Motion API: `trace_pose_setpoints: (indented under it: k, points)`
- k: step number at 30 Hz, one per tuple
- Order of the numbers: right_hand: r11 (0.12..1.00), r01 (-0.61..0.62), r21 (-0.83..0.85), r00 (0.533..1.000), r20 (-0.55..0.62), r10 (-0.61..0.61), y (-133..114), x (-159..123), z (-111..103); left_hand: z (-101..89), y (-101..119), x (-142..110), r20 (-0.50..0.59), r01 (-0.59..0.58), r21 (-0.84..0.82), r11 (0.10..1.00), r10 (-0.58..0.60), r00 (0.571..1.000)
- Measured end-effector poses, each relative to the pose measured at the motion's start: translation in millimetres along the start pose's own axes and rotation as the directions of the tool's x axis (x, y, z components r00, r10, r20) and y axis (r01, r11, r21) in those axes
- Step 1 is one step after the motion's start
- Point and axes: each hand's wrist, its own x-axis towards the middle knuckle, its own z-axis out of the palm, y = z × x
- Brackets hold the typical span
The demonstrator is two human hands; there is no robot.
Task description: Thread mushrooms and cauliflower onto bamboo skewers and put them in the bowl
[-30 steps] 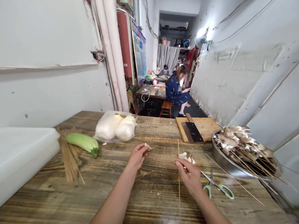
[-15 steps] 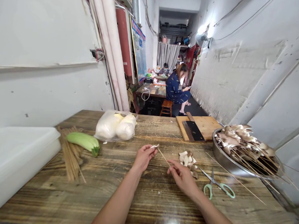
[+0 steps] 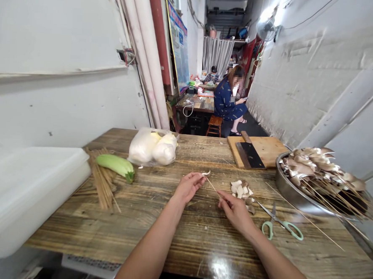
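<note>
The fingers of your left hand (image 3: 188,186) pinch a small mushroom piece (image 3: 206,173), while those of your right hand (image 3: 236,210) grasp a thin skewer (image 3: 212,187) slanting far and left towards it. The piece is just above the middle of the table (image 3: 156,222), at the skewer's far end; whether the point has gone through, you cannot tell from here. The stretch between your hands is bare, so this skewer looks to be only at its beginning.

The finished share seems large: on your right, the metal basin (image 3: 285,189) is heaped with mushrooms (image 3: 319,164), many skewer ends sticking out towards the near right. How many are complete cannot be counted.

As for what is left, a small pile of loose pieces (image 3: 242,189) lies just beyond your right hand, unthreaded, with the scissors (image 3: 285,224) to its near right. On the left, a bundle of bare skewers (image 3: 103,189) lies partly under the green squash (image 3: 114,163), so the sticks look far from used up.
</note>
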Motion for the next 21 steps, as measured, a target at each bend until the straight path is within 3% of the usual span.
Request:
trace_pose_setpoints:
  k: [7,11,15,21]
  points:
    - [1.000,0.021,0.001,1.000,0.006,-0.021,-2.4,-0.7,-1.1,-3.4,0.6,1.2,0.043,0.068,0.068,0.995,-0.071,0.997]
    - [0.999,0.035,-0.009,0.999,0.022,-0.035,-1.8,-1.1,-0.3,-5.9,1.7,5.2,-0.014,0.107,-0.057,0.993,-0.108,0.994]
    - [0.999,0.049,-0.014,0.998,0.046,-0.048,-3.5,-2.0,1.2,-6.6,5.1,6.8,-0.080,0.213,-0.207,0.955,-0.233,0.969]
    - [0.999,0.045,-0.017,0.999,-0.012,-0.045,-6.7,-0.9,1.4,-6.1,4.3,5.8,-0.032,0.219,-0.184,0.958,-0.229,0.973]
